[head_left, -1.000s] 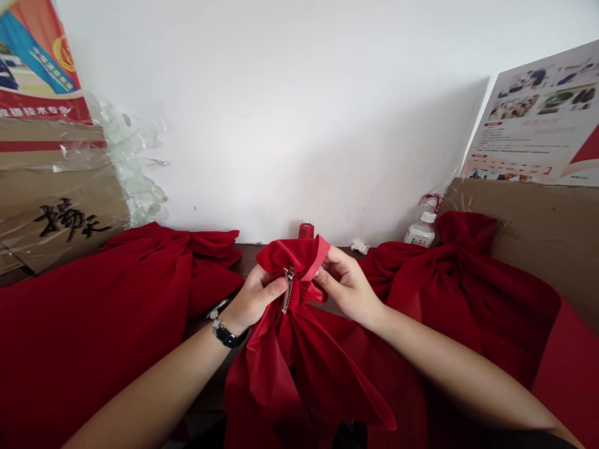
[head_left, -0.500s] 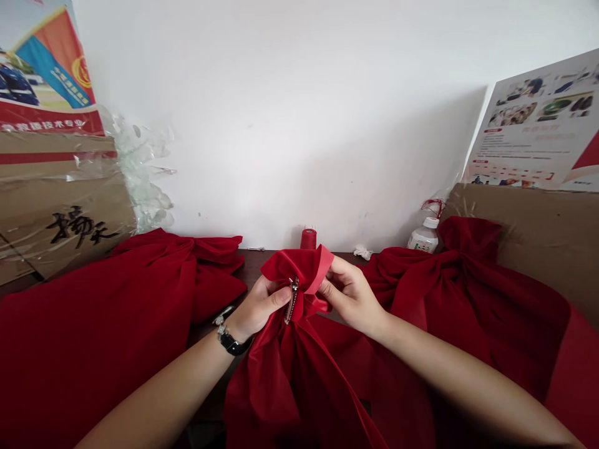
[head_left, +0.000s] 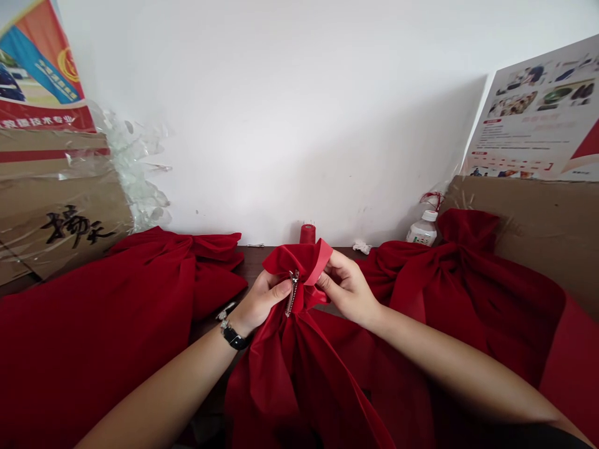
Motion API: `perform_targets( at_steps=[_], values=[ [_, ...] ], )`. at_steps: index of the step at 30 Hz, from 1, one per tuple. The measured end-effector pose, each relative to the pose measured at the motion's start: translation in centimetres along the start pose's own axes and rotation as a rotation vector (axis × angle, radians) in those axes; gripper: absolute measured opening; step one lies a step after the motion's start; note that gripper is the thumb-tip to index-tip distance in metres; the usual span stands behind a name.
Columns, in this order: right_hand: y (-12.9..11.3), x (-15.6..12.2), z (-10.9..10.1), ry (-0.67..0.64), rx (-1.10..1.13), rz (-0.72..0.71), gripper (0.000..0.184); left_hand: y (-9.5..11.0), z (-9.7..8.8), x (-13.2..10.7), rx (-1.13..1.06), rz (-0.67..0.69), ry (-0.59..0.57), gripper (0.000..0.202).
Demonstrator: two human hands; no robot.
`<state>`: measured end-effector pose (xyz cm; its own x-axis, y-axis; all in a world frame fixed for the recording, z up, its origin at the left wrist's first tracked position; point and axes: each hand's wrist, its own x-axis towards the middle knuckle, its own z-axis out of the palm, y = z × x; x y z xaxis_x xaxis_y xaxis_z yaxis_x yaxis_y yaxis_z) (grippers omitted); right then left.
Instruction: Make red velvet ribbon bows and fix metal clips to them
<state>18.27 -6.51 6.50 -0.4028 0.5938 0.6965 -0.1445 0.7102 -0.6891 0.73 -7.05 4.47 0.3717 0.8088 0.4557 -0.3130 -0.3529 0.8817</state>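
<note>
Gathered red fabric [head_left: 302, 349] hangs between my hands, bunched at its top with folds spreading below. My left hand [head_left: 264, 299] is closed on the left side of the bunch, its thumb pressed next to a metal hair clip [head_left: 292, 293] that lies upright against the gathers. At the upper right, my right hand [head_left: 350, 287] pinches the fabric's folded edge, where a lighter red underside shows. Some of its fingertips are hidden behind the cloth. A black-strapped watch [head_left: 233, 335] circles my left wrist.
Behind the bunch stands a red thread spool [head_left: 307, 234] with needles on top. Red cloth bundles [head_left: 140, 299] [head_left: 472, 287] lie at left and right. A white-capped bottle [head_left: 422, 229], a crumpled white scrap [head_left: 361, 247] and cardboard boxes [head_left: 28, 206] are near the wall.
The view has shifted slightly. Both hands keep their hold on the red fabric, with the hair clip in the same place on the gathers; little else differs.
</note>
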Motion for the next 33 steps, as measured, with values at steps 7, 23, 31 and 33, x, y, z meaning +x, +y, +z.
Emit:
perform_targets(
  at_steps=[7,23,31,33],
  values=[
    [-0.3,0.2,-1.1,-0.081,-0.566,-0.239,0.009,0.1,0.1,0.1,0.105,0.072,0.089,0.046],
    [-2.4,0.2,-1.4,-0.145,-1.009,-0.249,0.007,0.3,0.8,0.1,0.367,0.182,0.226,0.041],
    [-2.0,-0.4,-0.7,-0.131,-0.947,-0.117,0.006,0.4,1.2,0.1,0.346,0.102,0.249,0.038],
    [-1.9,-0.5,-0.6,-0.132,-0.930,-0.079,0.007,0.4,1.4,0.1,0.355,0.100,0.245,0.032]
  ],
)
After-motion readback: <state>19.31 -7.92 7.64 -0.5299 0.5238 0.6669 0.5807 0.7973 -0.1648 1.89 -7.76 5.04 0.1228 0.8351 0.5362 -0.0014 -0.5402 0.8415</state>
